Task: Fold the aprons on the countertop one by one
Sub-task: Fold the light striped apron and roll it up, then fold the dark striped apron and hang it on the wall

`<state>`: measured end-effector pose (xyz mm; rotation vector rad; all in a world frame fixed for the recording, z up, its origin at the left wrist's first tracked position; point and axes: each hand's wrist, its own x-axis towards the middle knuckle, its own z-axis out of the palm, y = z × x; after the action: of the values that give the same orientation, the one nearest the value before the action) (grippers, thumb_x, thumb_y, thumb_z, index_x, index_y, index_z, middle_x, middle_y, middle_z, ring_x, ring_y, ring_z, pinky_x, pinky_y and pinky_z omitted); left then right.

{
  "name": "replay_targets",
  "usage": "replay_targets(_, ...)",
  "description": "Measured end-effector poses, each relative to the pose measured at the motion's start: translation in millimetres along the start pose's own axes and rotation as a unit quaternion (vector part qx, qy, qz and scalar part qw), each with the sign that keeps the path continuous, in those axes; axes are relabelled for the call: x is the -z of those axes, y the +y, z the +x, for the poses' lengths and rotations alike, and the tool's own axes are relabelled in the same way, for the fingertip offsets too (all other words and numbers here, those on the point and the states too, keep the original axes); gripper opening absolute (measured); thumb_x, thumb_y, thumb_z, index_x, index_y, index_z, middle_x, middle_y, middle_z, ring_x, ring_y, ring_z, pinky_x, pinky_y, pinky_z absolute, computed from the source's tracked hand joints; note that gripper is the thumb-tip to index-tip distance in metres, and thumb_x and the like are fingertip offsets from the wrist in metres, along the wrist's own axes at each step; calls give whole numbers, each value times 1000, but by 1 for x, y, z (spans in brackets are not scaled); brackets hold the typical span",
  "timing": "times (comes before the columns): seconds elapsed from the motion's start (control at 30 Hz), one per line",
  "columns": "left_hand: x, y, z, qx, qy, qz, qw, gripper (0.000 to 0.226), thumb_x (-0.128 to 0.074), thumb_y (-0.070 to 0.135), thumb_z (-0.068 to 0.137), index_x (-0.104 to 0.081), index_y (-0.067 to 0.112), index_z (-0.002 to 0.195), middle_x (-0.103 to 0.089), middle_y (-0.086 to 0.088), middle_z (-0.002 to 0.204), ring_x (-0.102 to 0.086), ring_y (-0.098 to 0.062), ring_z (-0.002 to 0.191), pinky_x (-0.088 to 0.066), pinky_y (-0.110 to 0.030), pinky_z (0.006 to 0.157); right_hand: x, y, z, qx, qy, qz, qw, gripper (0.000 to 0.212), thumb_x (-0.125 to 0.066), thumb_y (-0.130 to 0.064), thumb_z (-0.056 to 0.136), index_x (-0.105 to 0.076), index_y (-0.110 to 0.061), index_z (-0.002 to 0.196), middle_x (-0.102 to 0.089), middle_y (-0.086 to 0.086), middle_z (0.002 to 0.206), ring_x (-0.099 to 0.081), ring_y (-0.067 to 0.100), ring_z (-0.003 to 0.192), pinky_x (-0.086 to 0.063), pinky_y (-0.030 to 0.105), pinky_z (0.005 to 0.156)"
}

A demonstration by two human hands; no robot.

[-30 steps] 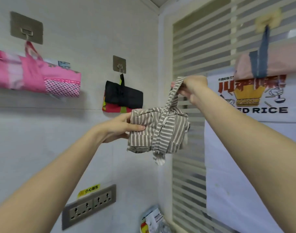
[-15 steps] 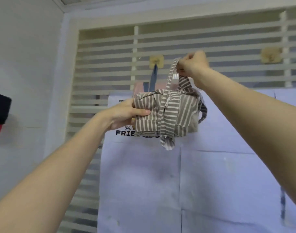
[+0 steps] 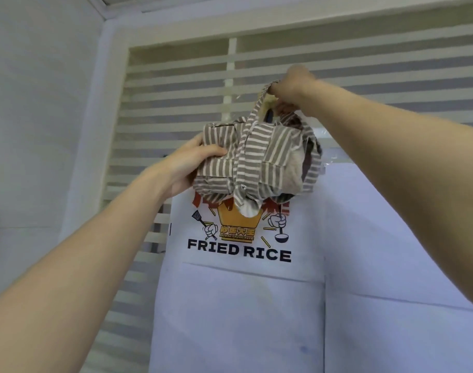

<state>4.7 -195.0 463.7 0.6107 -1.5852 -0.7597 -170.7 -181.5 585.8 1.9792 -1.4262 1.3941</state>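
Observation:
A brown-and-white striped apron (image 3: pixel 259 160), folded into a bundle and tied round with its own strap, is held up in the air in front of a slatted window. My left hand (image 3: pixel 192 165) grips the bundle's left side, thumb on the front. My right hand (image 3: pixel 291 84) is above it and pinches the apron's neck loop (image 3: pixel 254 109), holding it up against the window where a small hook sits, mostly hidden by the hand. The countertop is out of view.
A white apron (image 3: pixel 256 305) printed with "FRIED RICE" hangs flat on the window just behind and below the bundle. The slatted blind (image 3: pixel 364 65) fills the background. A plain wall (image 3: pixel 41 130) stands to the left.
My view has swung right from the wall hooks to the window. Both hands have carried the striped bundle up and closer to the window, the right hand lifting the loop higher.

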Motion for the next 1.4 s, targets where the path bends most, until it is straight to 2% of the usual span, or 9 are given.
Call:
replay_targets(0.13,6,-14,16,-5,0,-21,1000,41,-59,6,88,-52,21,125,-66,-4,111,-65,-16,92,-52,-29,73,-14,-16,12,2,-36,-112,993,20,-57,-14,92,-49,-6,76,-59,12,95,-55,25,83,-47,34,76)
replay_targets(0.27,4,-23,24,-20,-6,-14,1000,40,-61,5,86,-54,23,121,-67,-1,105,-65,-14,88,-52,-27,72,-29,-29,2,22,-88,-270,959,28,-44,-11,97,-48,-3,71,-46,10,68,-43,22,56,-42,35,61)
replay_targets(0.4,2,-22,22,-27,-12,2,1000,39,-63,3,84,-56,25,116,-67,-1,107,-65,-14,87,-52,-25,72,-41,-34,4,44,-84,-372,923,24,-43,-10,97,-45,-3,75,-38,9,68,-43,27,62,-40,36,75)
replay_targets(0.53,4,-15,19,-17,-14,19,1000,41,-64,4,84,-56,22,119,-67,-1,105,-64,-13,85,-52,-24,71,-43,-31,11,54,-75,-415,905,28,-43,-21,98,-51,-1,116,-54,16,109,-52,32,100,-40,37,84)
replay_targets(0.67,6,-18,12,4,-28,79,996,33,-66,8,83,-58,23,111,-66,-3,107,-64,-17,92,-52,-30,81,-44,-30,3,46,-61,-473,878,47,-42,-33,99,-40,-1,134,-37,20,138,-40,31,124,-30,34,102)
replay_targets(0.83,5,-35,-5,39,-24,69,997,36,-64,9,85,-54,26,115,-63,-2,110,-61,-20,99,-50,-35,88,-48,-26,-22,98,-46,-330,938,39,-48,-9,94,-44,3,130,-27,24,142,-42,35,121,-39,36,91)
replay_targets(0.97,-3,-38,-12,52,-4,37,998,43,-59,6,88,-47,25,125,-61,-2,112,-60,-17,95,-50,-30,75,-42,-6,-65,108,44,-171,978,29,-50,-19,92,-56,-2,114,-38,18,133,-42,33,117,-39,39,93)
replay_targets(1.23,-22,-34,-32,57,70,54,994,58,-61,12,87,-34,18,139,-52,-1,119,-53,-20,106,-44,-36,94,-57,49,-144,139,103,-149,974,35,-43,-33,96,-49,-11,122,-44,9,125,-36,26,120,-27,39,102)
replay_targets(1.4,-24,-46,-67,-45,256,171,951,33,-55,13,91,-48,10,124,-49,-3,125,-49,-13,101,-39,-22,84,-61,41,-179,197,177,-134,955,28,-44,-18,89,-56,-2,109,-52,15,111,-46,32,104,-34,39,86)
